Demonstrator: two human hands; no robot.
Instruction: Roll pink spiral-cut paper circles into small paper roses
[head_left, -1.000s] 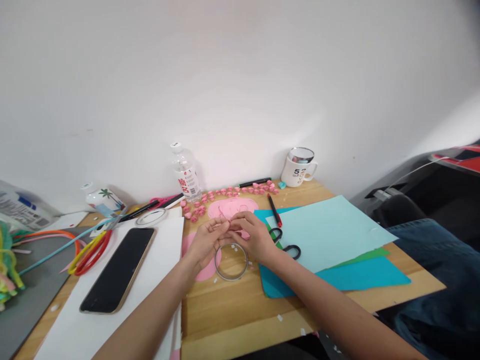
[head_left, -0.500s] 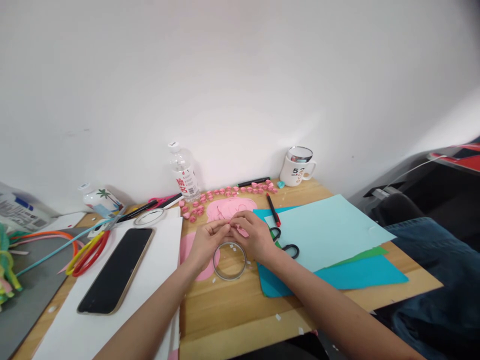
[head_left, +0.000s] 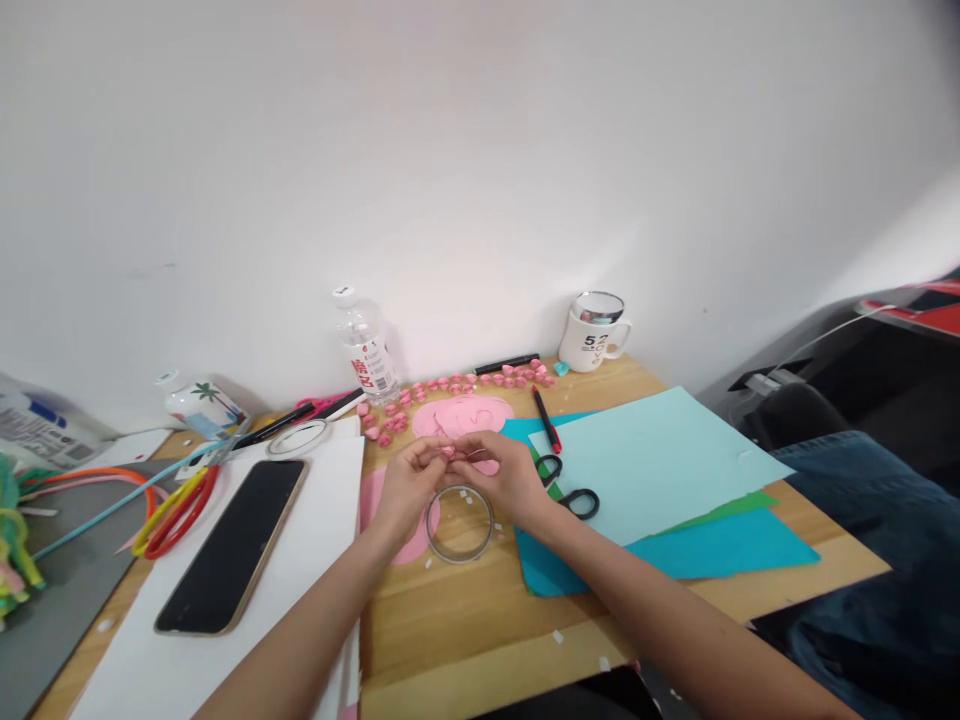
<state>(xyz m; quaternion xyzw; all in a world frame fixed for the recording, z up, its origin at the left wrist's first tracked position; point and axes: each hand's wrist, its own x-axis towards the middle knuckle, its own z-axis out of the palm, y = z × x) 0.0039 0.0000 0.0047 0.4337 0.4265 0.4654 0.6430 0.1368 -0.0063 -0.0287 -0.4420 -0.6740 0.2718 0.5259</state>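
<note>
Between my left hand (head_left: 409, 487) and my right hand (head_left: 508, 478) is a small rolled pink paper flower (head_left: 448, 452). The fingertips of both hands pinch it from either side, hiding part of it. Just below the hands a roll of clear tape (head_left: 460, 557) lies flat on the wooden table (head_left: 427, 640). Pink paper circles (head_left: 465, 412) are piled behind my fingers, and another pink paper piece (head_left: 409, 547) lies partly under my left hand. Several finished-looking pink paper buds (head_left: 385, 424) form a row at the back.
To the right, black-handled scissors (head_left: 581, 503) and a red-and-black pen (head_left: 547, 420) lie by light blue paper (head_left: 660, 460). A bottle (head_left: 367, 350) and a mug (head_left: 589, 343) stand by the wall. At left, a phone (head_left: 232, 545) rests on white sheets (head_left: 315, 560), near red-and-yellow-handled scissors (head_left: 180, 515).
My fingers have shifted slightly around the pink paper flower, and more of it shows between them. The things on the table have stayed in place.
</note>
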